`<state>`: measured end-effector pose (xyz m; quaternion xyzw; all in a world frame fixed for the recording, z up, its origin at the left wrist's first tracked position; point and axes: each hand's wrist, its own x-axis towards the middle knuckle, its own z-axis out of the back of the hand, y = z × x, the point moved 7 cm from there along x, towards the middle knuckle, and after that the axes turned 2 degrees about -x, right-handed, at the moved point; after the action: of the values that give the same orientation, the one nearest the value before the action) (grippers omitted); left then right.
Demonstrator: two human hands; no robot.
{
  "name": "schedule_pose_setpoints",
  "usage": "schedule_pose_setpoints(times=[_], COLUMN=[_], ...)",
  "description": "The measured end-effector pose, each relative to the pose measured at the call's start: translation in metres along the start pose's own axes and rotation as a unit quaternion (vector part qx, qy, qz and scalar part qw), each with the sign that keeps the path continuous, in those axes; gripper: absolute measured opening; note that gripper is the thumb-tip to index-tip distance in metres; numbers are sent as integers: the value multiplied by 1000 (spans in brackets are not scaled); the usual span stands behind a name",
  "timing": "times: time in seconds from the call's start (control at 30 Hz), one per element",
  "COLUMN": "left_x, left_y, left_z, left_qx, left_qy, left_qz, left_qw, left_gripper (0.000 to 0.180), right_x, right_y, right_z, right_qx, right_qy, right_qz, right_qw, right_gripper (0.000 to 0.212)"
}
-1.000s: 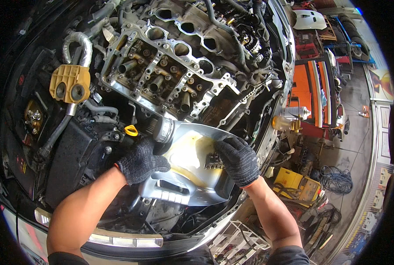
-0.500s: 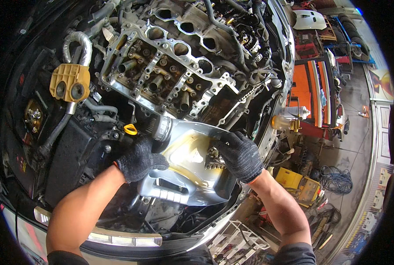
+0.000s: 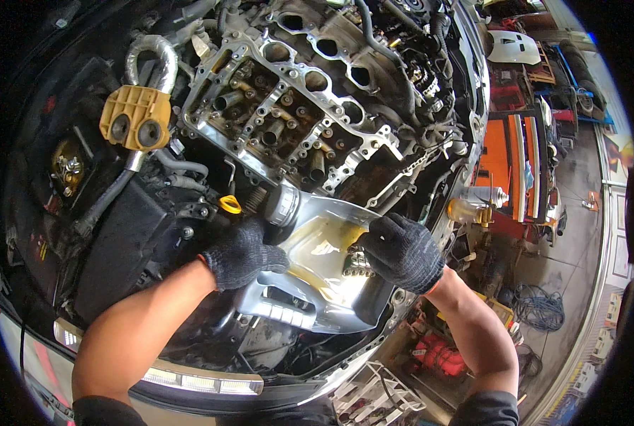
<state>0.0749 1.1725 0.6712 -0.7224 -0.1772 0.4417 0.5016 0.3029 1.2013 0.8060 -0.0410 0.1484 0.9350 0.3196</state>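
A grey plastic jug (image 3: 335, 298) with one side cut away lies over the front of the engine bay, its ribbed cap (image 3: 283, 204) toward the upper left. Yellowish oil (image 3: 315, 245) coats its inside. My left hand (image 3: 242, 255), in a dark knit glove, grips the jug's left edge, thumb over the inside. On the opposite side my gloved right hand (image 3: 406, 254) is closed at the jug's right wall. Beside its fingers, inside the jug, shows a shiny metal part (image 3: 357, 261) with a row of round shapes; whether the right hand also touches it is hidden.
Beyond the jug sits an opened engine (image 3: 281, 117) with exposed valve gear. A yellow dipstick ring (image 3: 230, 204) and a tan mount (image 3: 134, 119) are at left. At right are a spray can (image 3: 486, 195), an orange cabinet (image 3: 498, 160) and coiled cable (image 3: 538, 307).
The view has shifted, so the engine, jug and hands appear further right. Both hands keep their places on the jug. The bright patch in the oil has changed shape.
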Motion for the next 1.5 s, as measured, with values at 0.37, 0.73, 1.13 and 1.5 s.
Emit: schedule_pose_setpoints(times=[0.37,0.73,1.13,1.5], left_x=[3,5,2,11], left_y=[-15,-23,-38,-33], left_z=[-4,-9,-7,-14], left_qx=[3,56,-40,112], left_qy=[21,51,81,95], left_qz=[-36,-25,-28,-67], left_qw=[999,997,996,987], left_gripper=[55,47,21,30], right_x=[44,256,328,331], right_y=[1,-63,-75,-80], right_z=[59,28,-14,-20], right_qx=[23,-151,-186,-183], right_qy=[-67,-129,-163,-157], right_qz=[38,58,87,58], right_qw=[997,978,965,969], right_gripper=[31,36,57,56])
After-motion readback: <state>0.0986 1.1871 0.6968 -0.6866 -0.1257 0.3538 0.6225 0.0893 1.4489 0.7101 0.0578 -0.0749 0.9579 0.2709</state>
